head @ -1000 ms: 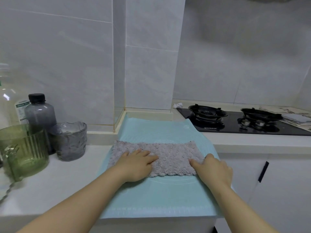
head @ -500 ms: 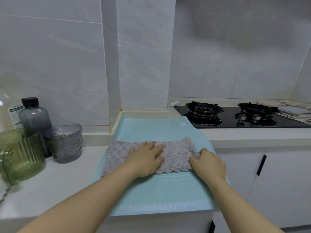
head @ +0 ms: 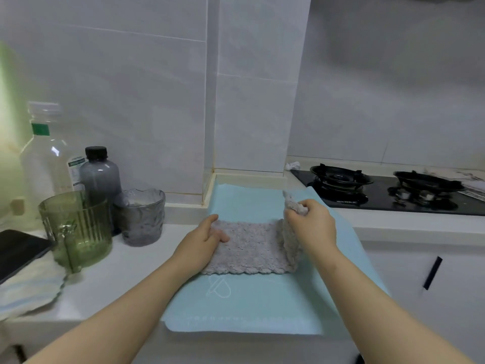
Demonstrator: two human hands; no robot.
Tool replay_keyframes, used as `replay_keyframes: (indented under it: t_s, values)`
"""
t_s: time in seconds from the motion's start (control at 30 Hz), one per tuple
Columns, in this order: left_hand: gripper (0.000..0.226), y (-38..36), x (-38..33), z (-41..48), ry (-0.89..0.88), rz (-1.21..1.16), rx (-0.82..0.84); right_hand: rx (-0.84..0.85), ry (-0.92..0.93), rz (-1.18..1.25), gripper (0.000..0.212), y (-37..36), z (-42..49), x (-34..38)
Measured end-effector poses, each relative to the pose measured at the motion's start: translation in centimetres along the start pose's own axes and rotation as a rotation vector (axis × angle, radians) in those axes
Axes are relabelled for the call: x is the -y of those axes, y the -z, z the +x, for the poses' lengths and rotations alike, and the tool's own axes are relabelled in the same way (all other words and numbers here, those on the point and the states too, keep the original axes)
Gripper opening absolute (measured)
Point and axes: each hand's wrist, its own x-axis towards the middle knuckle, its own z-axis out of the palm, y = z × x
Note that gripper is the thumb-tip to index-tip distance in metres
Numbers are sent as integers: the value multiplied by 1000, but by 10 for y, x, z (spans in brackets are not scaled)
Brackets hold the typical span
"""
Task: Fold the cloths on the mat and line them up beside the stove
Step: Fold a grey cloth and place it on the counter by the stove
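Kitchen counter (head: 118,279), seen from above the hands; 12 o'clock is the tiled wall.

Pale blue mat (head: 244,306) lies on the counter straight ahead of us, its near edge hanging a little past the counter's front. One grey, nubbly cloth (head: 252,248) sits on the middle of the mat.

Left hand (head: 202,243): rests on the cloth's 9 o'clock edge, thumb at the far corner, fingers lying on top and only lightly bent. It presses the cloth down onto the mat and grips nothing.

Right hand (head: 312,227): fingers curled, pinching the cloth's 3 o'clock end. That end is raised off the mat and stands nearly upright, a tuft poking out above the fist at 12 o'clock. The rest of the cloth lies flat between our two hands.

Black two-burner stove (head: 380,190) is at 2 o'clock from the mat, set on a slightly higher ledge; the mat's far right corner runs up just beside it. A small white scrap (head: 292,166) lies at the stove's far left corner. Papers (head: 469,185) lie at the stove's 3 o'clock side.

At 9 to 10 o'clock of the mat, apart from it: grey glass cup (head: 140,216), green ribbed pitcher (head: 78,232), dark bottle (head: 99,174) with black cap, clear bottle (head: 47,156) behind. A flat black device (head: 18,248) sits at the far left.
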Motion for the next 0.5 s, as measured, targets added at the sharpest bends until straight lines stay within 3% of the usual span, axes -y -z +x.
replay_keyframes:
  t_s: [0.17,0.27,0.4,0.5]
  values:
    - [46,5,3,7,95,-401,-138,123,75,52,19,-40,-18,40]
    - [35,5,0,7,89,-467,-189,225,194,-55,5,-61,-35,46]
    - [24,8,1,7,85,-507,-160,321,300,-227,19,-74,-50,41]
    - [25,10,0,5,111,-493,-125,492,291,-188,28,-72,-55,36]
